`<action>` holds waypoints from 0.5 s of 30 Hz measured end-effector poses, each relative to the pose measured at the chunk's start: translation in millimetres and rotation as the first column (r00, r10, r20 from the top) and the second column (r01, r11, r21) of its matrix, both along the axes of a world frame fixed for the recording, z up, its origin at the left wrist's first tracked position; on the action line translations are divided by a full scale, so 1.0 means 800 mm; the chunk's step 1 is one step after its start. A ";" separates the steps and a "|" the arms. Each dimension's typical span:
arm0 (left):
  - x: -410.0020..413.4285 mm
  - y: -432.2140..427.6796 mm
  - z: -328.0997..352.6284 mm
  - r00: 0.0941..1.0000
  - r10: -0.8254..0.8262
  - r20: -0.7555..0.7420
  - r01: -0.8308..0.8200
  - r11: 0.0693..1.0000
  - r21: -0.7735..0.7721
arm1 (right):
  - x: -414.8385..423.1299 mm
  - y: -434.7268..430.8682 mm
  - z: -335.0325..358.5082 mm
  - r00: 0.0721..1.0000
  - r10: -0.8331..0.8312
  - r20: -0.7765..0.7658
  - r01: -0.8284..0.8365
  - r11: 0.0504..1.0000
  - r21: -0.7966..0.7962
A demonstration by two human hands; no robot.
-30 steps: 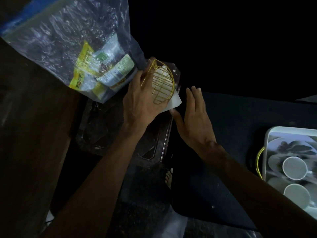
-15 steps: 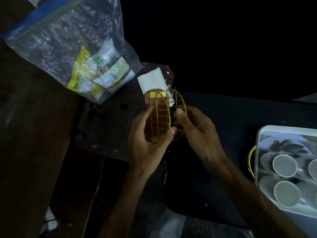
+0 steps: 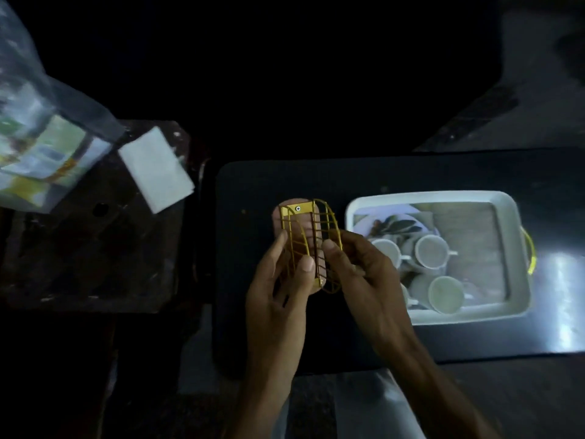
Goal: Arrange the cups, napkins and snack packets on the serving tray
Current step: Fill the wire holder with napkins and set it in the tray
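A gold wire napkin holder (image 3: 308,242) is held up between both hands over the dark table (image 3: 285,185). My left hand (image 3: 278,299) grips its left side and my right hand (image 3: 364,274) grips its right wire panel. No napkins sit in it. A stack of white napkins (image 3: 156,174) lies on the dark stool at the left. The white serving tray (image 3: 519,296) stands to the right with several white cups (image 3: 430,255) in it. A clear plastic bag of snack packets (image 3: 41,147) lies at the far left.
The dark worn stool (image 3: 95,248) stands left of the table, with a narrow gap between them. A yellow handle (image 3: 531,255) sticks out from the tray's right end. A glossy surface (image 3: 563,305) reflects light beyond the tray. The surroundings are very dark.
The napkins were left on the stool and both hands carried the empty wire holder right, over the table beside the tray. The view swung right with it.
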State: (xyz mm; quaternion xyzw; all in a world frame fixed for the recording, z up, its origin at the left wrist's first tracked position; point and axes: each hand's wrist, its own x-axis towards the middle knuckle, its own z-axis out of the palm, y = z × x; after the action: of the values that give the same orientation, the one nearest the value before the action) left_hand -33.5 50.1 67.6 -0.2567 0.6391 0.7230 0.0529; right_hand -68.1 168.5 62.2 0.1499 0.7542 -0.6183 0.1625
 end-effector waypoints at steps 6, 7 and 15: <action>-0.006 0.100 0.018 0.988 -0.146 0.042 0.144 0.989 0.042 | 0.014 0.110 0.020 0.996 -0.062 -0.070 0.069 0.992 0.110; -0.009 0.116 0.020 0.984 -0.176 0.041 0.174 0.984 0.046 | 0.014 0.128 0.023 0.995 -0.059 -0.076 0.069 0.989 0.129; -0.037 0.242 0.030 0.905 -0.424 0.034 0.413 0.896 0.162 | 0.007 0.270 0.033 0.989 -0.124 -0.081 0.140 0.962 0.236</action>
State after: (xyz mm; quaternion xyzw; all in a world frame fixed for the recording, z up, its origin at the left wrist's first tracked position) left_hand -63.4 244.0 91.3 -0.1331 0.6205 0.7318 0.2484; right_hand -62.3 384.7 88.4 0.1982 0.8168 -0.5363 0.0769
